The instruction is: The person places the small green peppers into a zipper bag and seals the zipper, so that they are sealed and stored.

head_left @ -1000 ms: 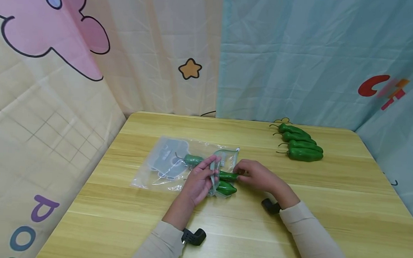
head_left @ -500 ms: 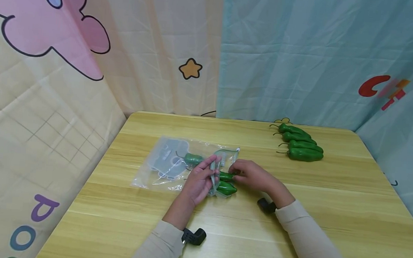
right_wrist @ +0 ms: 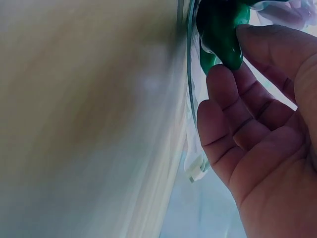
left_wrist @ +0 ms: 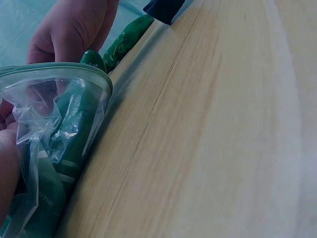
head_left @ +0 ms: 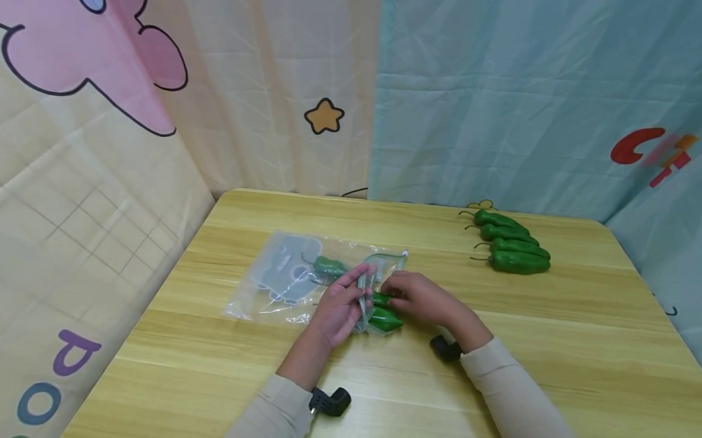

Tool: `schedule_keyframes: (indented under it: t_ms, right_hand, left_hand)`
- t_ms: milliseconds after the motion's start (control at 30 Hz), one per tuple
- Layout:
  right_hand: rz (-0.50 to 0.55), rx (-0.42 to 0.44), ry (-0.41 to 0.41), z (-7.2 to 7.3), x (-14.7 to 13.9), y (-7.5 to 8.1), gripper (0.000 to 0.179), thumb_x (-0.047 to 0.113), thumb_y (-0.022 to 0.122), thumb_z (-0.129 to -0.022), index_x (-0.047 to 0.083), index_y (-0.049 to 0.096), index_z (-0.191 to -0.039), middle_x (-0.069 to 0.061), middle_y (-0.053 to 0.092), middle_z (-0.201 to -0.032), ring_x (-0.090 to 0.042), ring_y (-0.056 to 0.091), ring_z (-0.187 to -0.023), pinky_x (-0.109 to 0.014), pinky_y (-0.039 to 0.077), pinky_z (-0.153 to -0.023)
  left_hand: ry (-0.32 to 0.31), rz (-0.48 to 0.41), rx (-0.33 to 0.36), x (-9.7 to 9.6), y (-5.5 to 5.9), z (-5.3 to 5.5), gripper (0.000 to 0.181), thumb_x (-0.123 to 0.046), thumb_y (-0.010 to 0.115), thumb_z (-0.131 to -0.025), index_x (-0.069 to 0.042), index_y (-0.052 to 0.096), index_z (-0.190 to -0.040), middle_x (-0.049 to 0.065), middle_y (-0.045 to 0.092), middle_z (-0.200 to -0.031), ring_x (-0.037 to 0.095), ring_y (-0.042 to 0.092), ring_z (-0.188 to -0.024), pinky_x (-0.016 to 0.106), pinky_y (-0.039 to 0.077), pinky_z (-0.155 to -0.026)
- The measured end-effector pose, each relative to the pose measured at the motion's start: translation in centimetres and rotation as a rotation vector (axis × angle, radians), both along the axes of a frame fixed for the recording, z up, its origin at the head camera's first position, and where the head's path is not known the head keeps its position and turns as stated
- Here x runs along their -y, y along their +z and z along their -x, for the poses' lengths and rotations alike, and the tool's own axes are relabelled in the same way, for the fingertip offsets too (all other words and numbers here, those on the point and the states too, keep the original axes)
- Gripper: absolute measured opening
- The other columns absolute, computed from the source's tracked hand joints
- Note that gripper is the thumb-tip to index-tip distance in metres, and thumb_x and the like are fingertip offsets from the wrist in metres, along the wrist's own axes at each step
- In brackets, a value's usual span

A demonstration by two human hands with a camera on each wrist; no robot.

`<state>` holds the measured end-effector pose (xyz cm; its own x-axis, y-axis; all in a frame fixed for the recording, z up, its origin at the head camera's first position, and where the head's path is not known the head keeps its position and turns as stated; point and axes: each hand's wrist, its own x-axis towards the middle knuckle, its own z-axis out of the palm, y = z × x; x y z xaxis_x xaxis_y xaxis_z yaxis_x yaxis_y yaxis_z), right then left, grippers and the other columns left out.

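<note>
A clear zip bag with a grey-blue print lies flat, its mouth facing right. My left hand pinches the edge of that mouth between thumb and fingers. One green pepper shows through the plastic deeper inside; another pepper lies just within the opening, its tip toward the right. My right hand is at the mouth, where thumb and fingertips pinch the end of a third green pepper. Most of that pepper is inside the bag, partly hidden by my left hand in the head view.
Several green peppers lie in a row at the back right of the wooden table, stems pointing left. Printed curtains hang behind the table and along both sides.
My right hand has moved left, pushing the pinched pepper further into the bag. The pepper deeper inside has shifted slightly. My left hand has stayed at the bag's mouth.
</note>
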<state>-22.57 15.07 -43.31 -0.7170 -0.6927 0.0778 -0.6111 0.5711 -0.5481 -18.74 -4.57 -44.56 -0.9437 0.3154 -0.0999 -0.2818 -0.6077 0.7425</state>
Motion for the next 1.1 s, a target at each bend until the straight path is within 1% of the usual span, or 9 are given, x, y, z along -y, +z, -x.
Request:
schedule_keyframes:
  t_ms: [433, 733, 833, 1000, 1100]
  right_hand:
    - [0.015, 0.001, 0.009, -0.2, 0.4, 0.2, 0.014, 0.006, 0.059, -0.087, 0.012, 0.064, -0.099, 0.004, 0.059, -0.093, -0.008, 0.053, -0.083, -0.027, 0.048, -0.076]
    - [0.024, 0.018, -0.003, -0.2, -0.2, 0.2, 0.015, 0.006, 0.059, -0.086, 0.012, 0.065, -0.099, 0.004, 0.059, -0.094, -0.008, 0.053, -0.083, -0.028, 0.048, -0.076]
    - [0.019, 0.019, -0.019, -0.2, -0.7, 0.3, 0.017, 0.007, 0.059, -0.086, 0.012, 0.065, -0.101, 0.004, 0.06, -0.095, -0.01, 0.054, -0.085, -0.03, 0.049, -0.077]
    - [0.006, 0.01, -0.076, -0.1, -1.9, 0.3, 0.019, 0.007, 0.06, -0.086, 0.01, 0.064, -0.104, 0.001, 0.062, -0.098, -0.013, 0.057, -0.092, -0.035, 0.048, -0.083]
    - [-0.002, -0.01, -0.112, 0.1, -2.9, 0.3, 0.02, 0.008, 0.061, -0.085, 0.009, 0.064, -0.104, -0.001, 0.062, -0.099, -0.015, 0.056, -0.093, -0.037, 0.048, -0.083]
  left_hand:
    - [0.006, -0.001, 0.003, 0.0, -0.1, 0.0, 0.048, 0.009, 0.042, -0.087, -0.005, 0.045, -0.133, 0.005, 0.046, -0.137, 0.01, 0.05, -0.083, 0.018, 0.045, -0.067]
    - [0.003, 0.001, 0.006, 0.0, 0.0, -0.1, 0.048, 0.008, 0.042, -0.087, -0.005, 0.045, -0.133, 0.005, 0.046, -0.137, 0.01, 0.05, -0.082, 0.018, 0.045, -0.066]
    - [0.0, 0.003, 0.005, 0.0, 0.0, -0.1, 0.048, 0.008, 0.042, -0.087, -0.005, 0.045, -0.133, 0.005, 0.046, -0.137, 0.01, 0.05, -0.082, 0.018, 0.045, -0.067]
    - [-0.005, 0.002, 0.001, 0.1, 0.0, -0.1, 0.048, 0.008, 0.042, -0.087, -0.006, 0.045, -0.133, 0.004, 0.045, -0.138, 0.01, 0.05, -0.083, 0.017, 0.045, -0.067]
    - [-0.003, 0.003, -0.003, 0.1, -0.1, -0.1, 0.048, 0.008, 0.042, -0.087, -0.006, 0.044, -0.133, 0.005, 0.044, -0.139, 0.01, 0.051, -0.082, 0.017, 0.045, -0.067]
